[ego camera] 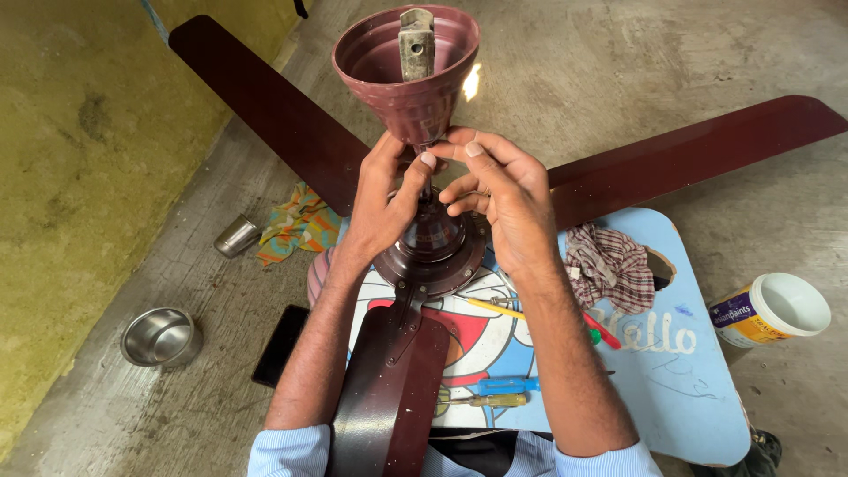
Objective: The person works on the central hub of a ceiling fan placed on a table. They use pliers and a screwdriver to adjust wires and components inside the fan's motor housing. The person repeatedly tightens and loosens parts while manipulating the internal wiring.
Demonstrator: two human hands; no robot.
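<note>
Both hands, left and right, pinched fingers shut round fan downrod under loose canopy cup, motor sat mid-table, near left edge; risked cup sliding onto fingers, fan tipping off.

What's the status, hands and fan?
Left hand and right hand grip the rod under the maroon cup. Fan motor on blue table. Nothing blocking.

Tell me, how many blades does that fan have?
3. One fan blade stretches to the upper left, one reaches to the right, and one points toward the person, between the arms. No more show, though the hands hide part of the hub.
</note>
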